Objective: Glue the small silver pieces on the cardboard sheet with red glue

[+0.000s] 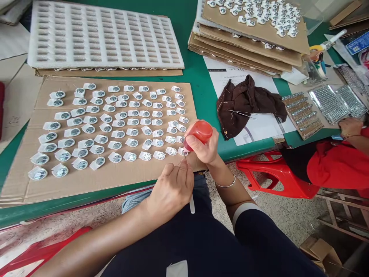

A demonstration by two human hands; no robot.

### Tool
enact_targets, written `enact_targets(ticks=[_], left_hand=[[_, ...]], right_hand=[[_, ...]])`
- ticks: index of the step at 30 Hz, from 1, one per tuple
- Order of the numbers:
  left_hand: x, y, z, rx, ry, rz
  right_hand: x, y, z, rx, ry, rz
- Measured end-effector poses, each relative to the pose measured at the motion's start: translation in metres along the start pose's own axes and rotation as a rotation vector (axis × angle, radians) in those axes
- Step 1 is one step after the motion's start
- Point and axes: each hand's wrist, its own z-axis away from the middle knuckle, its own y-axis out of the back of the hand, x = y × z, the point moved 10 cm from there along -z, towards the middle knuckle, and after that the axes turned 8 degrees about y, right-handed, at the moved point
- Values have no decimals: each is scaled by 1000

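Note:
My right hand [208, 148] is wrapped round a red squeeze bottle [200, 134], tipped with its nozzle end down. Just below it, my left hand [174, 182] is closed in a pinch on a slim tool with a flat, rounded pale end [192, 206]; its working end is mostly hidden by my fingers. A small round silvery piece [182, 151] shows at the bottle's lower end, close to my left fingertips. Beside both hands lies a cardboard sheet [161, 171] bearing rows of round silvery pieces [130, 156] on white tabs.
Behind the sheet stands a white foam tray [109, 34] on cardboard. Stacked cardboard sheets [248, 50] carry similar pieces. A dark brown cloth [249, 104] with needles lies right, near strips of shiny stones [328, 103]. Another person's hand [350, 126] rests by a red stool [276, 175].

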Motion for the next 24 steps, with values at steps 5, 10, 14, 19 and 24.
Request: enact_targets(ticks=[5, 10, 14, 19, 24], left_hand=[[1, 0, 0, -8, -7, 1], [0, 0, 0, -1, -6, 17], [0, 1, 0, 12, -8, 12], [2, 2, 0, 21, -24, 11], [1, 2, 1, 20, -27, 9]], right_hand=[[-8, 0, -3, -2, 59, 22], [-7, -2, -2, -11, 62, 8], [-6, -3, -2, -21, 54, 31], [-8, -1, -4, 4, 54, 36], [-6, 1, -3, 15, 44, 78]])
